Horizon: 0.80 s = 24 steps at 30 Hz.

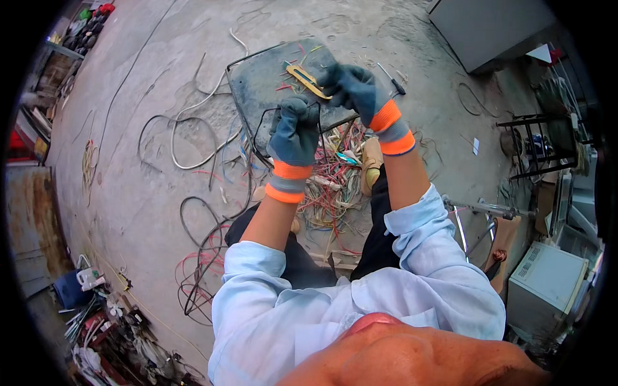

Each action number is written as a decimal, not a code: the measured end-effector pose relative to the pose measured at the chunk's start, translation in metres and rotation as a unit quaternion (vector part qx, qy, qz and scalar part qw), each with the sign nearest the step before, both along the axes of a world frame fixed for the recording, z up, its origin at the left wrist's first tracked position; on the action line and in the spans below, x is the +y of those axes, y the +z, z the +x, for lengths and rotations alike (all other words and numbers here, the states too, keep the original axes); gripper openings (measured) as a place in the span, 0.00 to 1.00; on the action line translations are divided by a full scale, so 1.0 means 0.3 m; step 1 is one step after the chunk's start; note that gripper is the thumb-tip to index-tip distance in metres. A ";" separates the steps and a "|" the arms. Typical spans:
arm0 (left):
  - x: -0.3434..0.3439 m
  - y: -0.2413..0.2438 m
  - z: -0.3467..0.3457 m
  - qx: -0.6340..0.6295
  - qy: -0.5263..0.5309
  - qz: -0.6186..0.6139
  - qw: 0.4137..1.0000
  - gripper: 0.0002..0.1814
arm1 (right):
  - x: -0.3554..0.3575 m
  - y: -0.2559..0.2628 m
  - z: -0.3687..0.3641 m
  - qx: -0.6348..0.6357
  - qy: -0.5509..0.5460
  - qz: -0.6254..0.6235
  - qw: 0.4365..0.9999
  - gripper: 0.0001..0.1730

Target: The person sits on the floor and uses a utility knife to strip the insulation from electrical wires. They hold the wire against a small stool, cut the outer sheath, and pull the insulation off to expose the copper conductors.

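Observation:
My left hand (pixel 295 126), in a grey-blue glove with an orange cuff, is closed on a thin black cable (pixel 260 117) that loops down on both sides. Just right of it my right hand (pixel 351 87), gloved alike and slightly blurred, has its fingers bent; whether it holds anything cannot be told. Both are above a worn dark board (pixel 260 87) with a metal rim. A yellow utility knife (pixel 307 82) lies on the board, its lower end close to my right fingers. Red and yellow-green wire scraps (pixel 284 87) are scattered around it.
A heap of coloured wires (pixel 333 193) lies between my feet. A screwdriver (pixel 392 78) is on the floor right of the board. White cable (pixel 186 166) and black cables (pixel 200 251) coil at the left. A black metal rack (pixel 536 144) and a whitish appliance (pixel 548 275) stand at the right.

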State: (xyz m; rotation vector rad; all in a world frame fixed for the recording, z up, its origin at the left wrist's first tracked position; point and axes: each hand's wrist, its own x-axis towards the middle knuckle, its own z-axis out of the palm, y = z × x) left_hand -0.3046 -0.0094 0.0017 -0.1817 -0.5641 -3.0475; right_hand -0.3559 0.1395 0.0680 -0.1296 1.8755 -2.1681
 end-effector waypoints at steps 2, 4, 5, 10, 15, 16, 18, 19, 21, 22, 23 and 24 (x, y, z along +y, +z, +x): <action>-0.011 -0.006 -0.001 0.027 0.006 -0.018 0.999 0.09 | -0.017 0.015 0.016 0.011 0.094 0.089 0.992 0.15; -0.017 0.005 -0.003 0.036 0.013 -0.070 0.997 0.09 | -0.011 -0.015 0.017 0.008 0.127 0.061 0.990 0.13; -0.025 0.012 0.000 0.030 0.019 -0.114 0.993 0.10 | -0.008 -0.036 0.018 0.006 0.143 0.047 0.989 0.12; -0.050 0.050 0.005 0.029 0.035 -0.296 0.954 0.11 | -0.017 -0.071 0.022 -0.014 0.135 0.043 0.990 0.12; -0.044 0.071 -0.015 0.146 0.183 -0.530 0.815 0.11 | -0.051 -0.093 0.049 0.016 0.094 0.093 0.991 0.12; -0.042 0.068 -0.016 0.144 0.187 -0.532 0.813 0.11 | -0.056 -0.101 0.050 0.039 0.073 0.124 0.989 0.12; -0.038 0.067 -0.016 0.139 0.195 -0.537 0.809 0.12 | -0.064 -0.113 0.049 0.085 0.030 0.184 0.979 0.11; -0.033 0.075 -0.010 0.116 0.183 -0.505 0.835 0.12 | -0.068 -0.116 0.046 0.100 0.003 0.194 0.976 0.10; -0.017 0.096 0.005 0.069 0.158 -0.437 0.883 0.11 | -0.074 -0.121 0.034 0.131 -0.051 0.214 0.967 0.09; -0.009 0.090 0.004 0.070 0.160 -0.417 0.892 0.11 | -0.073 -0.129 0.025 0.154 -0.063 0.184 0.969 0.09; -0.001 0.078 0.000 0.070 0.162 -0.396 0.901 0.11 | -0.072 -0.141 0.015 0.177 -0.074 0.154 0.969 0.09; 0.006 0.081 -0.001 0.071 0.163 -0.376 0.910 0.11 | -0.070 -0.147 0.004 0.200 -0.085 0.124 0.968 0.08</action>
